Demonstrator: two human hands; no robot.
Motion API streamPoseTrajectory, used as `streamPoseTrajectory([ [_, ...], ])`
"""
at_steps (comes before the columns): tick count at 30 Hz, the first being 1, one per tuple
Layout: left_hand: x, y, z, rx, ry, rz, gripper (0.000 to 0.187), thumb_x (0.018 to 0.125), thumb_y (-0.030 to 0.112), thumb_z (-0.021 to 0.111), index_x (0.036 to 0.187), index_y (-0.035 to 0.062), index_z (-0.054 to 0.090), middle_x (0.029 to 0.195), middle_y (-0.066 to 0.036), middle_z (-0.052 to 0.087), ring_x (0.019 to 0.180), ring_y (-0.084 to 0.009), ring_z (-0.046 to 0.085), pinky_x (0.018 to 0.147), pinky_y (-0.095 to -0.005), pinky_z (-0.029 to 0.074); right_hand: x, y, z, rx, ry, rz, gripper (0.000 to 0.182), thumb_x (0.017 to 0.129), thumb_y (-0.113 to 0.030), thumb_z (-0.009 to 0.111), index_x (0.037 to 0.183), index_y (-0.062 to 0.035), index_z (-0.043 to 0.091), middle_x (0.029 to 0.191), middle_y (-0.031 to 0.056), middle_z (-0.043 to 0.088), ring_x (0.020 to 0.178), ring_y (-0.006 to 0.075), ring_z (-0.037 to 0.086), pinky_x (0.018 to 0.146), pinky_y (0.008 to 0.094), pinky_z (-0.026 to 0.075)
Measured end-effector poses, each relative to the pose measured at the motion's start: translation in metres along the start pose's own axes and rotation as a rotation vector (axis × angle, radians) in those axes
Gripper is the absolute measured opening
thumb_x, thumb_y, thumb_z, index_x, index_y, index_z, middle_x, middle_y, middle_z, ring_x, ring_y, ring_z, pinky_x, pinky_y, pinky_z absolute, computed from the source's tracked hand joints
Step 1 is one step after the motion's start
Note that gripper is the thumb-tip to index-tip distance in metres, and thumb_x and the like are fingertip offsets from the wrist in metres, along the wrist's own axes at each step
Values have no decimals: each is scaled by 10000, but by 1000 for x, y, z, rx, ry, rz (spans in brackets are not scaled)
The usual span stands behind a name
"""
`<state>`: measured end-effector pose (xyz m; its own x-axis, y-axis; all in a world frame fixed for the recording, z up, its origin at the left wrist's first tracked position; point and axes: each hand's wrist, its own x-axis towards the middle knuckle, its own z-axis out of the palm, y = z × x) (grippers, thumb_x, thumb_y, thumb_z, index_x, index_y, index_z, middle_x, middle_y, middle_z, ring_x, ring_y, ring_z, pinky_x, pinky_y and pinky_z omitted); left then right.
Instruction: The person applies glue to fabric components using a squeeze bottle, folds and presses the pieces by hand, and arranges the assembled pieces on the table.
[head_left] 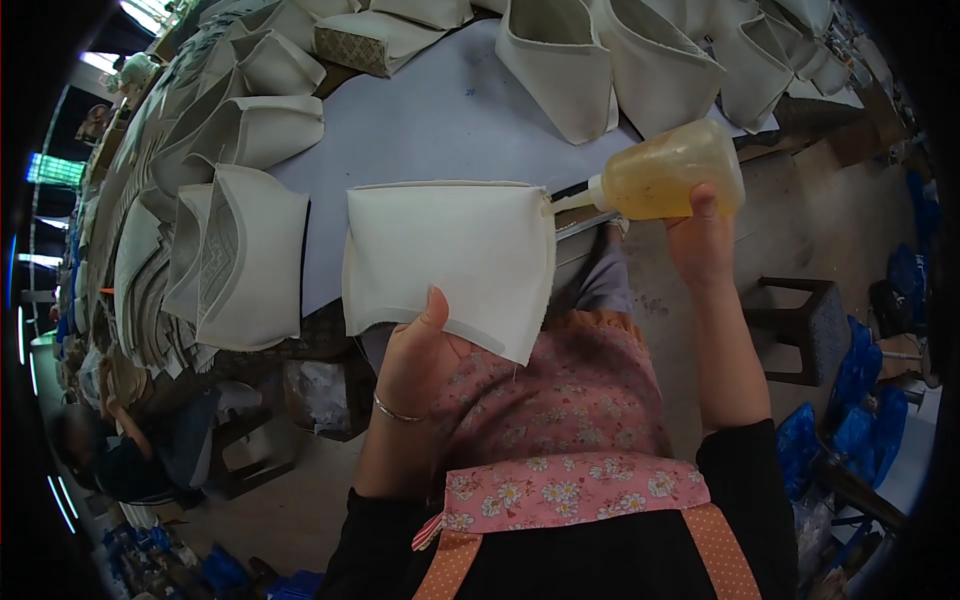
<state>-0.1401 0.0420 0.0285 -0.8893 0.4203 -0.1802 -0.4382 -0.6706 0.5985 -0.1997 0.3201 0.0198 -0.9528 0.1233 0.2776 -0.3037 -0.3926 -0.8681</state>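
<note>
My left hand (420, 360) is closed on the lower edge of a white sewn pouch-like piece (450, 255), thumb on its near face and fingers hidden behind it. The piece is held upright above my lap, at the table's front edge. My right hand (700, 235) grips a translucent squeeze bottle (680, 170) with yellowish liquid inside. Its narrow nozzle points left, and the tip is at the upper right side edge of the white piece. Whether liquid is coming out cannot be made out.
Similar white pieces stand at the table's back (555, 65) and left (250, 260), beside a stacked pile (140, 280). A dark stool (800, 330) and blue plastic bags (855, 430) are on the right. Another person (130, 450) sits at lower left.
</note>
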Motion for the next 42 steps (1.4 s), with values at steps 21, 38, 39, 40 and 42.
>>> streamPoseTrajectory([
  [21, 4, 1, 11, -144, -67, 33, 613, 889, 280, 482, 1339, 0, 173, 1345, -174, 314, 1239, -312, 344, 1014, -467, 307, -16, -11, 11, 49, 72, 347, 653, 832, -547, 458, 1246, -52, 364, 1168, 94, 509, 1062, 247, 534, 839, 413, 470],
  [38, 2, 0, 12, -140, -10, 29, 606, 901, 314, 446, 1355, 35, 159, 1373, -164, 270, 1264, -321, 297, 1010, -498, 288, -79, -9, 30, 180, 3, 399, 612, 830, -458, 542, 1244, -46, 359, 1176, 89, 484, 1082, 226, 499, 904, 385, 412],
  [39, 2, 2, 11, -145, -55, 14, 601, 904, 310, 440, 1356, 33, 157, 1374, -167, 267, 1263, -323, 298, 1009, -498, 287, -85, -8, 32, 178, 1, 398, 612, 830, -458, 542, 1244, -46, 359, 1176, 89, 484, 1082, 226, 499, 904, 385, 412],
  [40, 2, 4, 10, -149, -101, -1, 597, 907, 306, 434, 1356, 30, 154, 1376, -170, 264, 1261, -325, 300, 1009, -499, 287, -92, -8, 34, 162, -9, 413, 617, 827, -469, 538, 1244, -50, 362, 1176, 90, 485, 1080, 228, 499, 911, 382, 406],
  [42, 2, 7, 12, -125, -72, 18, 585, 906, 277, 436, 1346, 7, 161, 1355, -181, 291, 1247, -321, 325, 1004, -483, 307, -98, -11, 37, 145, -22, 425, 622, 825, -481, 534, 1244, -54, 364, 1176, 91, 486, 1078, 230, 499, 918, 380, 400],
])
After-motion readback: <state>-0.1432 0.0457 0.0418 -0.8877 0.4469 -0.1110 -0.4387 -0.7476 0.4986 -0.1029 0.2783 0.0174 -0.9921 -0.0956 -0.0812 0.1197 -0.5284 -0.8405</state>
